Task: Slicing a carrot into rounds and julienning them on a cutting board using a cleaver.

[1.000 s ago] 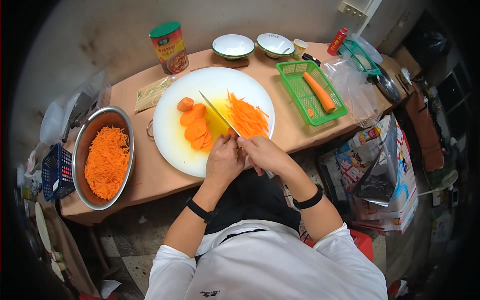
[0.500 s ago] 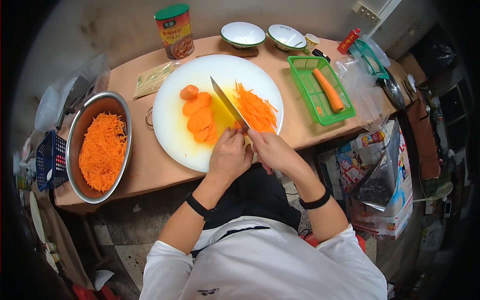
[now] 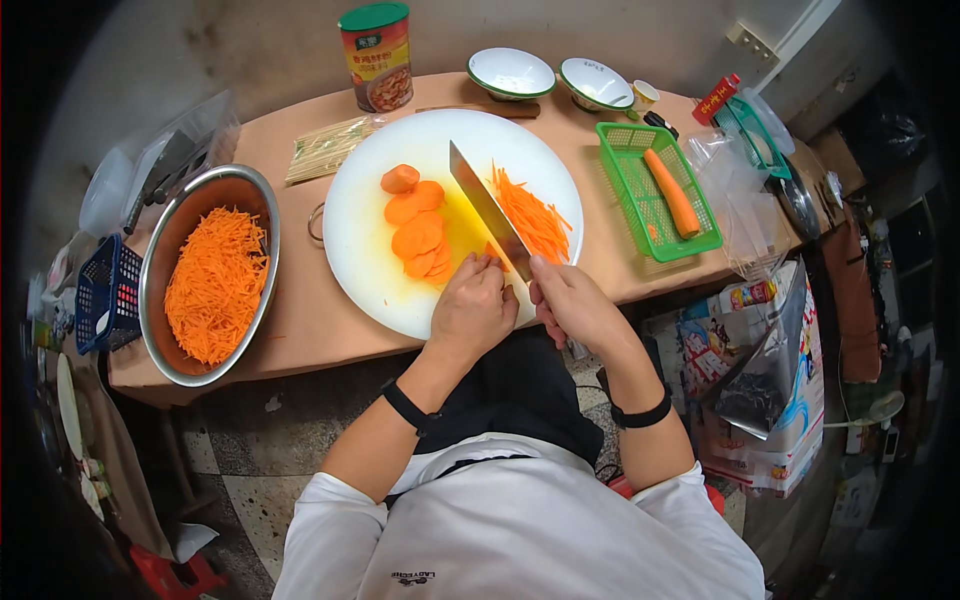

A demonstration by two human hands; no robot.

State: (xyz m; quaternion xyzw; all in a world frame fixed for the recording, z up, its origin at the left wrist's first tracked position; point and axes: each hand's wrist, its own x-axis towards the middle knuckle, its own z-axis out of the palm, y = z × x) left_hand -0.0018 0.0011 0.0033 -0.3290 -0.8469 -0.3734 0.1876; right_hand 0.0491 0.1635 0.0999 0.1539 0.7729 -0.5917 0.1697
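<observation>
**Kitchen knife (image 3: 490, 213) meets carrot piece (image 3: 497, 257) at the near side of the board!**

Watching from afar through the head view, I've got the right hand (image 3: 578, 303) wrapped firmly around the knife's handle, blade slanting up and to the left. And the left hand (image 3: 475, 303), fingers curled in tight, pins the carrot piece right beside the blade! Whether the edge touches the board, I can't tell.

They're over a white round cutting board (image 3: 360, 245). Carrot slices (image 3: 418, 235) overlap left of the blade; carrot shreds (image 3: 535, 222) spread to its right.

Wider now! Left of the board, an oval metal bowl (image 3: 225, 188) carries a big heap of carrot shreds. On the right, a green plastic basket (image 3: 690, 250) holds a peeled carrot (image 3: 672, 195). Behind: bamboo skewers (image 3: 325, 150), a green-lidded canister (image 3: 380, 65) and two white bowls (image 3: 510, 73)!
</observation>
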